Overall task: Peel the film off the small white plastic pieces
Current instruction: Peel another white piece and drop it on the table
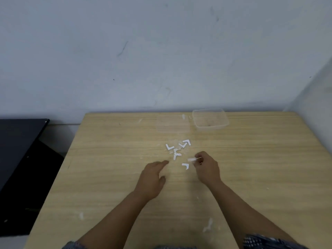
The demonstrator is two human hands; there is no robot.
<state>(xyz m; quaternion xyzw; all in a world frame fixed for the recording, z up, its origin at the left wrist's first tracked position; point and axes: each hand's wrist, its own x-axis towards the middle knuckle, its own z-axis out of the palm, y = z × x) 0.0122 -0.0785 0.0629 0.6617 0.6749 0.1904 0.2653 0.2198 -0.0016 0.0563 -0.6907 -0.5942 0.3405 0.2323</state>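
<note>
Your right hand (206,166) pinches a small pale strip of film (192,159); your slack, empty left hand (152,177) is nearer the small white L-shaped plastic pieces (177,150), clustered at one o'clock.

The table (251,168) is pale tan with a wood grain. The pieces (177,150) are white, the tub (210,120) clear, the wall (161,51) pale blue-grey with dark scuffs, and the cabinet (18,159) at 9 o'clock black.
</note>
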